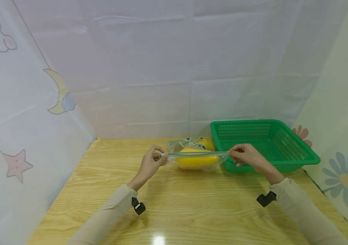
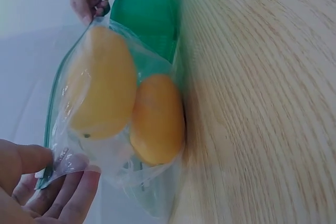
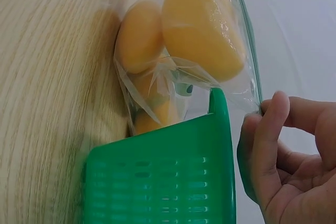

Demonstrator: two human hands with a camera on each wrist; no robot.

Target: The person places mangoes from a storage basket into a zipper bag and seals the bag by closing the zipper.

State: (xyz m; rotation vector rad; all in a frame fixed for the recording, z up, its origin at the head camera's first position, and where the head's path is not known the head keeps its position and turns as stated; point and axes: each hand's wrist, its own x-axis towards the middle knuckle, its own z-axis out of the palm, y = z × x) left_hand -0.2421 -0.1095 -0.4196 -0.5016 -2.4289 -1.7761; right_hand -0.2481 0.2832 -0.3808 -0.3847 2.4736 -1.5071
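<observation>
A clear zip-top bag [image 1: 174,160] with a green seal strip is stretched between both hands. Inside it are yellow mangoes [image 2: 100,85]; a smaller one [image 2: 157,119] sits low in the bag near the table. My left hand [image 1: 150,163] pinches the left end of the seal between thumb and fingers. At the opposite end, my right hand [image 1: 247,156] pinches the other corner, close beside the green basket's rim. In the head view the seal looks straight and level. Whether the seal is pressed closed along its whole length, I cannot tell.
To the right stands a green plastic basket [image 1: 310,159] with slotted walls. Behind the bag lies another yellow fruit [image 1: 207,143] with a green-and-white printed wrapping [image 1: 174,145]. The wooden table [image 1: 186,207] meets a cloth-covered wall [image 1: 149,85] at the back.
</observation>
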